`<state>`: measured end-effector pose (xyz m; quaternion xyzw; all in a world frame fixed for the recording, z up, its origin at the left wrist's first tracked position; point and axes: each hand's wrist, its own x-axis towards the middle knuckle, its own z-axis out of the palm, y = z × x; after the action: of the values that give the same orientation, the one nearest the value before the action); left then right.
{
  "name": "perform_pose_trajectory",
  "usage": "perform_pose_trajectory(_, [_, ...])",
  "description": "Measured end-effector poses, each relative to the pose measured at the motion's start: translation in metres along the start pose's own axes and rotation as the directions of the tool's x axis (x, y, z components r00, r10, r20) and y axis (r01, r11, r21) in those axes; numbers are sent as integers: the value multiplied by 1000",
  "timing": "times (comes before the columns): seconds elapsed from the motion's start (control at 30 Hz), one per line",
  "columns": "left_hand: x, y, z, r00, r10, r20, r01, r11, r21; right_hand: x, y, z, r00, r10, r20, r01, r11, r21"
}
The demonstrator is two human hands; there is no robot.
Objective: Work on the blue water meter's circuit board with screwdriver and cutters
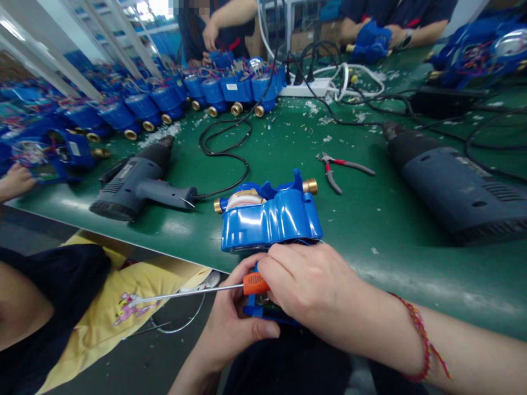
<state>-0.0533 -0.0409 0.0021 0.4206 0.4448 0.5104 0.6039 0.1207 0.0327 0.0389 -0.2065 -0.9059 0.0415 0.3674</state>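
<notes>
My left hand (pixel 224 329) is wrapped round a small blue housing part (pixel 253 311) just below the table edge; much of the part is hidden by my hands. My right hand (pixel 308 280) is closed on a screwdriver (pixel 255 283) with an orange handle, held across the housing part, its long metal shaft pointing left. Right behind my hands, a glossy blue water meter (pixel 272 219) with brass threaded ends sits on the green table near its edge. Thin wires show along the meter's lower edge.
Heat guns lie at left (pixel 140 181) and right (pixel 457 181). Cutting pliers (pixel 337 164) lie beyond the meter. Rows of blue meters (pixel 140 107), a white power strip (pixel 307 88), black cables and plastic scraps cover the green table (pixel 284 142). Other people work opposite and at left.
</notes>
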Motion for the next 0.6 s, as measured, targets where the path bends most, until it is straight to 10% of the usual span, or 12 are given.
perform_pose_trajectory(0.6, [4, 6, 2, 949, -22, 313, 152, 905, -397, 7, 6, -9, 910, 402, 98, -401, 799, 449])
